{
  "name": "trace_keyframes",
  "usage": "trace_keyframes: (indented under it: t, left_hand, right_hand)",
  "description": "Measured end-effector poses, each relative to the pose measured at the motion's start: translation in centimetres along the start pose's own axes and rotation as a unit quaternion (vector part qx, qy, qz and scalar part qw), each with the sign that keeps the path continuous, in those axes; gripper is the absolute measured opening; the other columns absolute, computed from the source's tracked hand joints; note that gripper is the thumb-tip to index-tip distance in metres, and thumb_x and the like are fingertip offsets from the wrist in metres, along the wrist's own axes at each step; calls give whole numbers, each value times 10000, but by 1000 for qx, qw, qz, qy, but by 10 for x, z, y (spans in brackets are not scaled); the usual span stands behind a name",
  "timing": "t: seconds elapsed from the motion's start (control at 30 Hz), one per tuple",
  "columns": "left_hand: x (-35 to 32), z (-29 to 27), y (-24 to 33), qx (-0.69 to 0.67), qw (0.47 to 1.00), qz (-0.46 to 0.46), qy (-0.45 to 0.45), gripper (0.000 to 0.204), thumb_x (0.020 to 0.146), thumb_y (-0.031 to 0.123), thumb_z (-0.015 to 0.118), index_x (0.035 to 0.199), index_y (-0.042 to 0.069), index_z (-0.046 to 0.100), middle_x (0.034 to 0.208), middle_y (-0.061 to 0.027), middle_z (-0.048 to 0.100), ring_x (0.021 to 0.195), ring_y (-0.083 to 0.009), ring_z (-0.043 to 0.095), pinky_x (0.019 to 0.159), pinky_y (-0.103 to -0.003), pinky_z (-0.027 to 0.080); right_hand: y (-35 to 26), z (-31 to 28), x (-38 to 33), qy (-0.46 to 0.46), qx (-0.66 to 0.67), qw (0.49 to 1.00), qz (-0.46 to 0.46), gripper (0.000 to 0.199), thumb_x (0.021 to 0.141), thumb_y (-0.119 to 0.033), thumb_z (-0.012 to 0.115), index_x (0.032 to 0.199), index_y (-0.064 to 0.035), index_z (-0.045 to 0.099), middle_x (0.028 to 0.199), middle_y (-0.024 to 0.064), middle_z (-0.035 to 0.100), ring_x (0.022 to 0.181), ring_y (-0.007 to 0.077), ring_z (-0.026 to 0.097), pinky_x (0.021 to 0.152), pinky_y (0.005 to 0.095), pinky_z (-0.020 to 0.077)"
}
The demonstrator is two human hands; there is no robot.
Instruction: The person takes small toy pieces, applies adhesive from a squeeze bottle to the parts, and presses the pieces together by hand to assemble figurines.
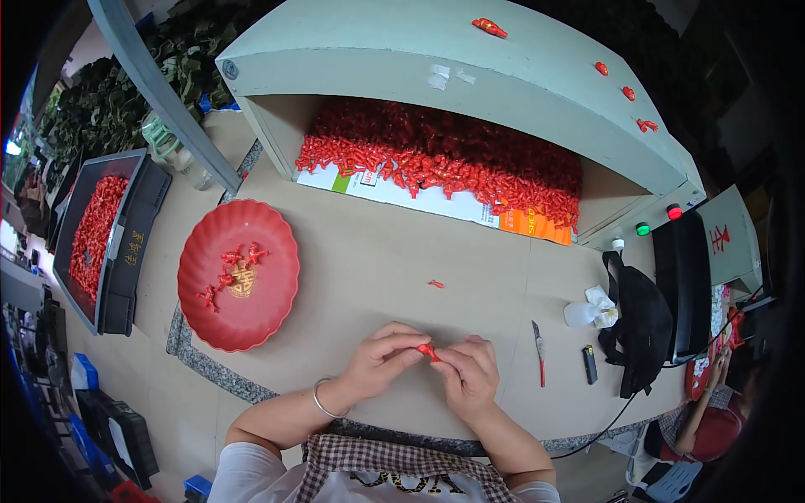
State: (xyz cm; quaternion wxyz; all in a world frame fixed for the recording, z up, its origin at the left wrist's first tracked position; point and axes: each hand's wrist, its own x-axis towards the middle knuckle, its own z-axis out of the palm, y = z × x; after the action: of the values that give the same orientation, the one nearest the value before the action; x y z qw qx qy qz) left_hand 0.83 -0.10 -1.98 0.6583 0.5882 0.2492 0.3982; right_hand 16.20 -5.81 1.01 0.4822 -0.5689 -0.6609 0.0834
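My left hand (pixel 379 362), with a silver bangle at its wrist, and my right hand (pixel 471 375) meet over the near part of the table. Pinched between the fingertips of both is a small glossy red plastic piece (pixel 428 351); its exact kind is too small to tell. Just beyond my hands, a tiny red part (pixel 436 284) lies alone on the table. To the left sits a red scalloped plate (pixel 197 302) with several small red figure-like pieces (pixel 226 278) on it.
A pale green shelf box (pixel 369 71) holds a heap of red parts (pixel 436 163). At left stands a grey crate (pixel 126 281) of red pieces. A craft knife (pixel 539 352), black lighter-like object (pixel 589 365), white bottle (pixel 579 314) and black bag (pixel 644 331) lie right. Another person (pixel 713 419) sits far right.
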Motion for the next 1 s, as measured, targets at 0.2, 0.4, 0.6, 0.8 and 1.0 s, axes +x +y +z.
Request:
trace_keyframes:
  t: [0.2,0.4,0.6,0.8,1.0]
  left_hand:
    - [-1,-2,0,59,997,50,6,185,813,19,563,992,16,609,966,-87,561,873,-162,554,737,-246,457]
    - [-1,-1,0,80,994,73,12,192,808,13,565,996,21,608,973,-93,565,882,-173,561,751,-254,464]
    - [0,6,0,113,986,110,57,204,797,7,576,998,21,605,970,-100,569,877,-185,568,748,-263,472]
    - [-2,3,-1,139,983,112,46,198,790,-43,567,982,-6,598,970,-113,545,879,-193,583,758,-263,498]
    - [-3,2,0,86,993,67,39,211,806,9,570,1015,22,598,967,-93,550,879,-166,555,744,-244,460]
  right_hand:
    - [6,2,-2,-10,30,999,-20,165,656,-106,709,811,-86,656,737,19,568,686,162,526,814,375,403]
    - [7,2,-1,-11,49,999,-16,158,670,-118,704,814,-84,648,755,22,569,688,162,523,818,381,392]
    - [-1,5,1,17,55,998,7,189,653,-99,717,819,-64,634,767,38,570,702,181,524,792,385,402]
    - [5,6,2,8,62,998,-7,186,646,-96,723,803,-51,633,748,56,569,691,200,530,722,363,445]
    - [9,6,4,-15,96,995,1,171,659,-92,713,804,-46,637,745,53,570,690,201,534,727,354,473]
